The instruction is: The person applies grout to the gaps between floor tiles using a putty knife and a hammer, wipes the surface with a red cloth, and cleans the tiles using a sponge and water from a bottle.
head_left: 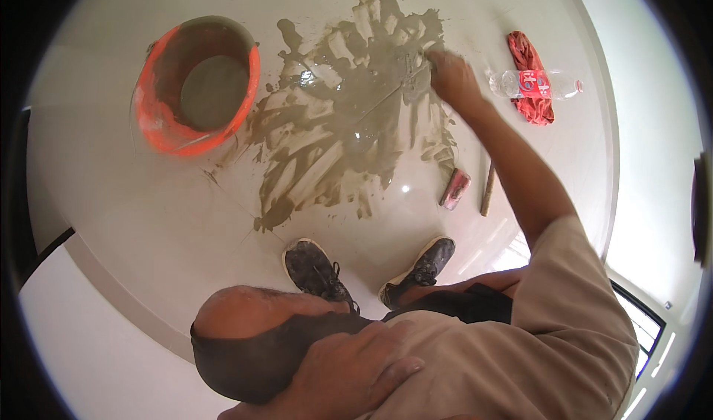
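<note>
At the upper right of a wet grey-brown cement smear [349, 101], my right hand [453, 82] is closed on a flat trowel [414, 78]. Slurry coats the tool, and my fingers hide its handle. Streaks and thin patches run through the cement on the pale floor. My left hand [349, 368] rests against my body near my bent leg, holding nothing, its fingers laid out flat. An orange bucket [252, 71] left of the smear contains grey slurry [215, 92].
Right of my right hand, a clear plastic bottle [561, 86] with a red label lies across a crumpled red cloth [523, 45]. A small pinkish block [455, 190] and a wooden handle [487, 193], partly behind my forearm, lie nearer. My dark shoes [312, 268] stand below the smear.
</note>
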### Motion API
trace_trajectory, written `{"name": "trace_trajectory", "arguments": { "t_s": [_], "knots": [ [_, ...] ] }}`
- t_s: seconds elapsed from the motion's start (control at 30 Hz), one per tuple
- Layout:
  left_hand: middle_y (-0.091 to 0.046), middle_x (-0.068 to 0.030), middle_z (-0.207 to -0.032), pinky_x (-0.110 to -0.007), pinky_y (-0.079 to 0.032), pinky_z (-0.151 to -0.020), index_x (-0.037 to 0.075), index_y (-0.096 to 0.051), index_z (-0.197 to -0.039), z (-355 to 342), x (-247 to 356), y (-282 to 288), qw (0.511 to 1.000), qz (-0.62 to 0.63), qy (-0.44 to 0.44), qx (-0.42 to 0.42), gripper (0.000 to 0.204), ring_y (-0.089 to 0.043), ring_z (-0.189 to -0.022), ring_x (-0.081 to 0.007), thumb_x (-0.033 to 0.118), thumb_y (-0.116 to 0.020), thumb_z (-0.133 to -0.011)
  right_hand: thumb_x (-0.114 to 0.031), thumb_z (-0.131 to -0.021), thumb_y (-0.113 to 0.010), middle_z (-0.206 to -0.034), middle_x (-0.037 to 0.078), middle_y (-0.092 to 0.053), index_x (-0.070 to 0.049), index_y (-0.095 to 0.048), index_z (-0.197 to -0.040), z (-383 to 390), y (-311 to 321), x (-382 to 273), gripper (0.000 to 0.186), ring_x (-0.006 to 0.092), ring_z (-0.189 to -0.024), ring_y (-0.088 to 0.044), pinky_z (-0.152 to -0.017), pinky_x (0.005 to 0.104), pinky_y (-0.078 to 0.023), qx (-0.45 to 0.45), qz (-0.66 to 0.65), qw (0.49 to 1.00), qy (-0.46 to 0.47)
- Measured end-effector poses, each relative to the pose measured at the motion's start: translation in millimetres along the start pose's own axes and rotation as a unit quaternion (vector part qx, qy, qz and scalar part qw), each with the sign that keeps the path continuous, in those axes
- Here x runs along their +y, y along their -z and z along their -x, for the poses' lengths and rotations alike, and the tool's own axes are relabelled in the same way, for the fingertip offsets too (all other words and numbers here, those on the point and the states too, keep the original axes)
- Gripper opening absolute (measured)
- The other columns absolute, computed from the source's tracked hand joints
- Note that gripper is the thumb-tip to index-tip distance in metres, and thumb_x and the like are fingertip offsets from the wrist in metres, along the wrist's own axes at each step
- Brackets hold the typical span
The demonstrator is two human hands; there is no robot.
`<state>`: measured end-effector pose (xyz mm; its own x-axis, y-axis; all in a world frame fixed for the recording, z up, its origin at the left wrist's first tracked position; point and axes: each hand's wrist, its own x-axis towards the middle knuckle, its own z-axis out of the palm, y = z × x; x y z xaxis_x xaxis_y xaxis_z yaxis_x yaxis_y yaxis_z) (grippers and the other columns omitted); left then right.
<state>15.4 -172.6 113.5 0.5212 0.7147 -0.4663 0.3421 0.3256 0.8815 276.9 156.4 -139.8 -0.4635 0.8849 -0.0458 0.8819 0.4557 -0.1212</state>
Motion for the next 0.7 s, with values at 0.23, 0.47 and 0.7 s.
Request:
{"name": "trace_trajectory", "arguments": {
  "t_s": [0.23, 0.47, 0.7],
  "knots": [
    [-0.059, -0.0096, -0.087, -0.043, -0.052, -0.064, 0.008, -0.058, -0.130, 1.4, -10.7, 3.1, 1.000, 0.010, -0.003, -0.023, 0.045, -0.062, -0.071, -0.0323, 0.033, -0.067, -0.094, -0.004, -0.079, -0.057, -0.100, 0.018, -0.070, -0.008, -0.070, -0.110, -117.8, -11.4, 2.3, 0.034, 0.0376, -0.098, -0.066, -0.087, 0.0481, -0.053, 0.029, 0.036, 0.995, 0.085],
    [-0.060, -0.0091, -0.085, -0.040, -0.053, -0.064, 0.008, -0.060, -0.129, 5.5, -16.4, 9.4, 0.999, 0.018, -0.036, 0.034, 0.044, -0.063, -0.071, -0.0308, 0.032, -0.069, -0.093, 0.010, -0.073, -0.056, -0.111, 0.019, -0.068, -0.004, -0.068, -0.119, 24.5, 0.9, -24.0, 0.049, 0.0379, -0.109, -0.063, -0.097, 0.0452, -0.050, -0.053, -0.022, 0.995, 0.080],
    [-0.060, -0.0092, -0.085, -0.039, -0.053, -0.062, 0.006, -0.062, -0.126, 2.0, -17.5, 4.8, 0.995, 0.028, -0.083, 0.052, 0.044, -0.063, -0.068, -0.0299, 0.030, -0.072, -0.090, 0.010, -0.075, -0.054, -0.114, 0.016, -0.067, -0.003, -0.066, -0.117, -34.8, 1.6, -55.7, 0.045, 0.0383, -0.107, -0.063, -0.093, 0.0455, -0.051, -0.030, -0.022, 0.996, 0.077]
  ]
}}
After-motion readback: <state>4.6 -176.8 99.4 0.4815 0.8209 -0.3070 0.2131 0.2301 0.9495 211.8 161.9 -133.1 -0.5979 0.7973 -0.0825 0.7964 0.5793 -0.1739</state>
